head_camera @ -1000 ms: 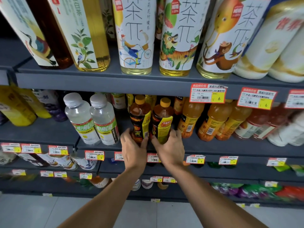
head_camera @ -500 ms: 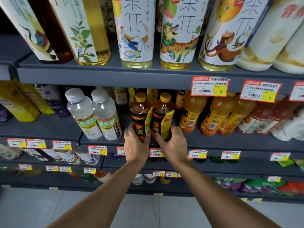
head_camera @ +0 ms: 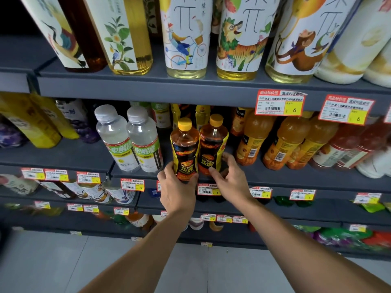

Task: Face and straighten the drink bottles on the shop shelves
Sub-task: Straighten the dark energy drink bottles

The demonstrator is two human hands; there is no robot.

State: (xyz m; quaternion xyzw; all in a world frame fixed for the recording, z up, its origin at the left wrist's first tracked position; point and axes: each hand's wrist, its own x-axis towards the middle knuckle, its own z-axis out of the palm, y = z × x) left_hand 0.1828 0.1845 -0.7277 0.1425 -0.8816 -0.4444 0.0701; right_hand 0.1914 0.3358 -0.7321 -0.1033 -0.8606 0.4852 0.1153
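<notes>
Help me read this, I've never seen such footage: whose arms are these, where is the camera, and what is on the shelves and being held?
There is no machine here: these are a person's two bare arms. The single picture comes from a wide-angle camera worn on the head, looking forward and down. The left hand grips the left Hi-Tiger bottle near its base, and the right hand grips the right Hi-Tiger bottle beside it. Both bottles are dark with yellow caps, at the front of the grey middle shelf. Left of them stand two clear bottles with grey caps, right of them orange drink bottles. Tall tea bottles line the upper shelf, and price tags hang on the shelf edges.
</notes>
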